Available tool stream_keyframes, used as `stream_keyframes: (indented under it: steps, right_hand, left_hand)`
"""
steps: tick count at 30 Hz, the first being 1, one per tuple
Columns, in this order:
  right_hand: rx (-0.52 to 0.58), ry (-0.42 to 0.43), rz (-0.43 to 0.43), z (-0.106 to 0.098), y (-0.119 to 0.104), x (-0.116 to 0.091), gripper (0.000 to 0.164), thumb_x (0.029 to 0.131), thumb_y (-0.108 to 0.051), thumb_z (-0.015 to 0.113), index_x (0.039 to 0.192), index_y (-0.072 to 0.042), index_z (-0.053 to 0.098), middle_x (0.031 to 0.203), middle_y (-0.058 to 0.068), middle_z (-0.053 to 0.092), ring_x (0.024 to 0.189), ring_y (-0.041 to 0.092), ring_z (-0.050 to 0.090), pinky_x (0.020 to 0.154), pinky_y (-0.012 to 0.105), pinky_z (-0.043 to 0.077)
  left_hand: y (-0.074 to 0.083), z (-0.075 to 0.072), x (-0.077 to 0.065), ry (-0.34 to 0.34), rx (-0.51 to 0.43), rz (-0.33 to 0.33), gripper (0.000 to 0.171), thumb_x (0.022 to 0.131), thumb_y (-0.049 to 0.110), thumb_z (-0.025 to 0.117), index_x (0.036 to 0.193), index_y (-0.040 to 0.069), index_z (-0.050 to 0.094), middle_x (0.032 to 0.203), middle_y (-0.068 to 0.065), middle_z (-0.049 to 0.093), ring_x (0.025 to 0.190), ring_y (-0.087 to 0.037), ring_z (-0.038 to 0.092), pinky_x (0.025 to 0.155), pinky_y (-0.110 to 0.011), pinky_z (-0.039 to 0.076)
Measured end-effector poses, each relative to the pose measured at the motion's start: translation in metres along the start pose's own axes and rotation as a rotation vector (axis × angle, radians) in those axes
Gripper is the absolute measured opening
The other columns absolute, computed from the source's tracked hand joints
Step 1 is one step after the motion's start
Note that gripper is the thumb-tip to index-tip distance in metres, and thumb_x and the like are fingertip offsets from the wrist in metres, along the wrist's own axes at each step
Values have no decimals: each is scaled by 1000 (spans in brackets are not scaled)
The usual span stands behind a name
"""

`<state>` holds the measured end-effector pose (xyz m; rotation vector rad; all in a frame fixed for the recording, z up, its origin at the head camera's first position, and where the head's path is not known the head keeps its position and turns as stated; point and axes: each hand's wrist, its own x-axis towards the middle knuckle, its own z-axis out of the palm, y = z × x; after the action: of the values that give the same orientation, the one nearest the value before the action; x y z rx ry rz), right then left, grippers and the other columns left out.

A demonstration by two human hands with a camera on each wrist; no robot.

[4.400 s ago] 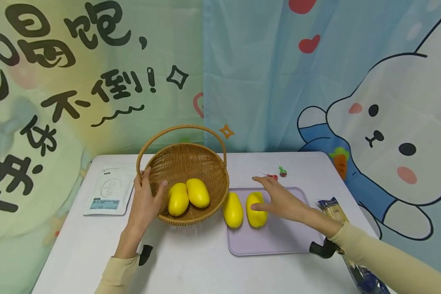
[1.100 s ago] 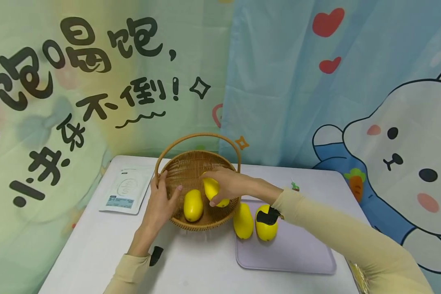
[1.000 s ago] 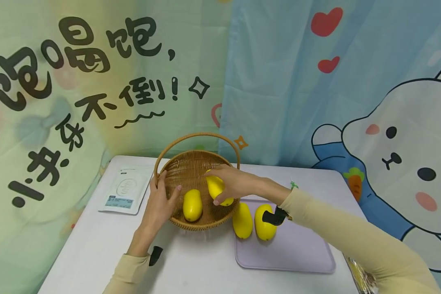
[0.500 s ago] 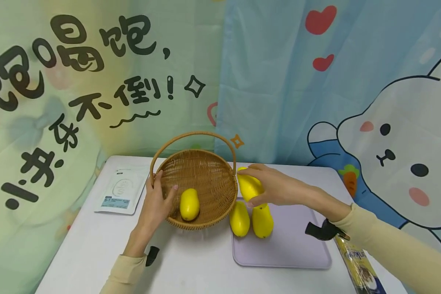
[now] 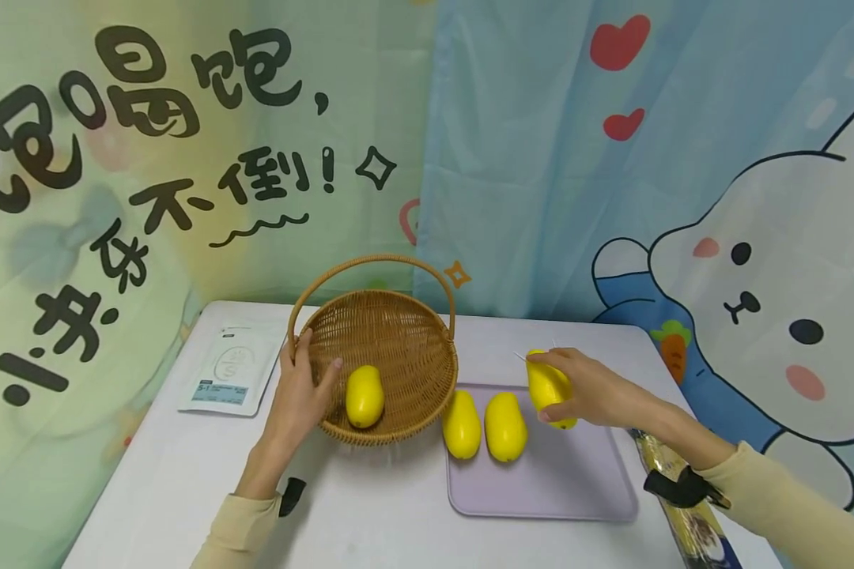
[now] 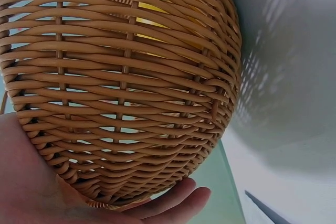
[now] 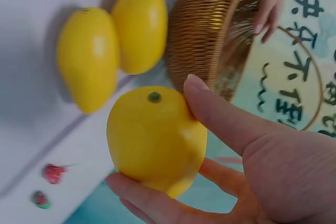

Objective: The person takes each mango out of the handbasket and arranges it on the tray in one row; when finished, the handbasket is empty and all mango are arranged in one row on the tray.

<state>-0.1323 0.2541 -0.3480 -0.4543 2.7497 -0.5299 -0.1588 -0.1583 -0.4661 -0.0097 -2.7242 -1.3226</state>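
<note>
My left hand (image 5: 296,399) grips the left rim of a wicker basket (image 5: 406,348), which tilts toward me; the left wrist view shows fingers around the weave (image 6: 121,93). One yellow mango (image 5: 365,397) lies inside it. My right hand (image 5: 598,390) holds another mango (image 5: 549,389) between thumb and fingers, over the back part of a lilac tray (image 5: 541,490). In the right wrist view this held mango (image 7: 155,135) shows its green stem end. Two mangoes, a left one (image 5: 462,425) and a right one (image 5: 506,427), lie side by side at the tray's left.
A white pouch (image 5: 229,367) lies at the table's left. A gold and blue packet (image 5: 690,506) lies right of the tray, partly under my right arm. Behind the tray are two small candies on sticks, a red one (image 7: 53,173) and a green-red one (image 7: 40,199). A printed curtain hangs behind.
My right hand went into the basket, took a mango and carried it right, over the tray past the two mangoes there. The basket now holds one mango. My left hand keeps its grip.
</note>
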Motion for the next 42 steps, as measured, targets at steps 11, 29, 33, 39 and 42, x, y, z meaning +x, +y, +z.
stream_keyframes:
  steps: [11,29,33,39,42]
  right_hand:
    - [33,12,142,62,45,1,81,79,-30,88,147,-6,51,146,31,44,120,42,51,96,58,54]
    - [50,20,120,91,60,3,80,78,-32,89,143,-2,53,145,35,44,125,50,51,101,67,46]
    - [54,20,117,91,60,2,80,78,-32,88,144,-3,53,145,36,43,125,51,51,101,68,46]
    - [20,32,114,87,58,4,77,79,-30,88,143,-4,54,147,37,42,131,55,45,101,72,42]
    - [-1,41,126,80,52,7,76,80,-32,87,144,-7,55,149,37,40,131,57,43,99,74,43]
  left_hand:
    - [-1,-1,2,-2,-1,-4,80,104,39,56,164,9,11,165,-32,6,136,-56,43,104,-66,44]
    - [0,-2,1,-5,-5,-15,82,104,39,55,165,13,6,166,-31,3,138,-57,39,108,-67,40]
    - [0,-2,1,-4,-6,-14,82,105,40,55,165,13,6,166,-31,2,140,-56,38,109,-66,39]
    - [0,-2,2,-3,-13,-7,82,105,39,55,165,11,7,166,-31,2,140,-56,37,109,-66,39]
    - [1,-2,2,-3,-16,-1,82,105,39,55,164,10,7,166,-31,3,139,-56,39,108,-66,41]
